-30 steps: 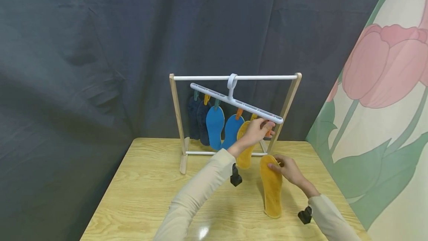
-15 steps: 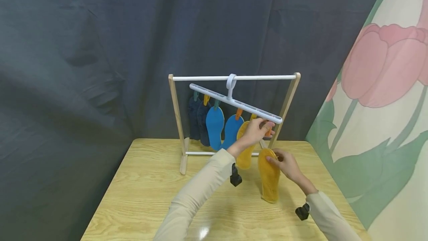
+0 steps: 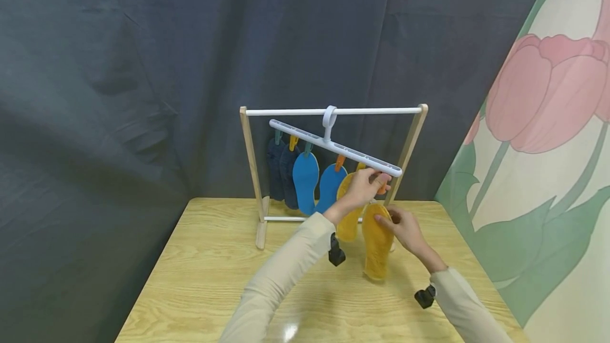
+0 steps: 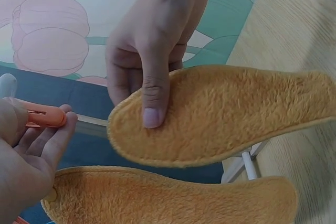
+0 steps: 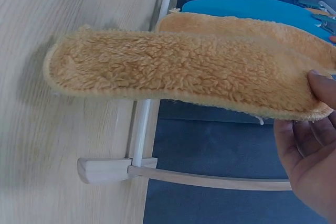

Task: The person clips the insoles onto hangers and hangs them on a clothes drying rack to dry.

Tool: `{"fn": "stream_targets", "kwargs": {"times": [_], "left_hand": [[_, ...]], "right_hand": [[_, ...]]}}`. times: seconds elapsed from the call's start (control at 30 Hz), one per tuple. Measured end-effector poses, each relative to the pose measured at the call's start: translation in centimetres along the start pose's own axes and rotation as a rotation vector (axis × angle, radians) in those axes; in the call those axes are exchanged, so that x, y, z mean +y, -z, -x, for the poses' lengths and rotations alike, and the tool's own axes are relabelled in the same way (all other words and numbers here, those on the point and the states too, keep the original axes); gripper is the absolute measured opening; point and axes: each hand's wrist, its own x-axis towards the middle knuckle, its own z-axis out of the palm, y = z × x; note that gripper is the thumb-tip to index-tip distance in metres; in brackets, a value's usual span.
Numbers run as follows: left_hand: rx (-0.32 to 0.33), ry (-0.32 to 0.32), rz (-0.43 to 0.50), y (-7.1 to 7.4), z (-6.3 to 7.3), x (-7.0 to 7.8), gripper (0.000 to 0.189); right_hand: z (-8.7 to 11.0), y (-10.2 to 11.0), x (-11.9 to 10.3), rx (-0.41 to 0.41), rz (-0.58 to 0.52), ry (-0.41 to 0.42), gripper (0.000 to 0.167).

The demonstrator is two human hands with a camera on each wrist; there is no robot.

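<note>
A fuzzy yellow insole (image 3: 377, 245) hangs from my right hand (image 3: 406, 229), which pinches its upper end between thumb and fingers. My left hand (image 3: 360, 188) grips an orange clothespin (image 4: 44, 115) at the low right end of a white hanger (image 3: 333, 146). Beside the left hand, a second yellow insole (image 4: 173, 198) hangs from the hanger, partly behind that arm in the head view. Further left, two blue insoles (image 3: 305, 181) and two dark navy insoles (image 3: 288, 176) are clipped along the bar. In the left wrist view the held insole is apart from the orange clothespin.
The hanger hooks over the top rod (image 3: 376, 111) of a wooden rack (image 3: 254, 165) and tilts down to the right. The rack stands at the back of a wooden table (image 3: 200, 274). Behind it hangs a dark curtain (image 3: 205, 78); a tulip-patterned wall (image 3: 534, 184) stands right.
My right hand has moved up and left, bringing the held yellow insole nearer the left hand and the hanger's end. The left hand stays on the orange clothespin.
</note>
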Motion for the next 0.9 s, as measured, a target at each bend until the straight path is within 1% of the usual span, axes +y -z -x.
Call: {"fn": "stream_targets", "kwargs": {"times": [0.17, 0.37, 0.47, 0.7, 0.9], "left_hand": [[0.003, -0.004, -0.027, 0.0, 0.0, 0.1, 0.032], [0.021, -0.043, -0.076, 0.0, -0.1, 0.2, 0.029], [0.030, -0.060, -0.107, -0.1, -0.1, 0.3, 0.027], [0.047, -0.075, -0.122, -0.1, 0.0, 0.3, 0.024], [0.049, -0.071, -0.118, -0.1, 0.0, 0.0, 0.027]], "right_hand": [[-0.2, 0.0, -0.5, 0.043, -0.015, 0.009, 0.028], [-0.6, 0.0, -1.1, 0.104, -0.061, 0.034, 0.026], [-0.6, 0.1, -1.2, 0.125, -0.078, 0.030, 0.024], [-0.6, 0.1, -1.5, 0.140, -0.084, 0.016, 0.023], [-0.6, 0.2, -1.7, 0.150, -0.099, 0.012, 0.024]]}}
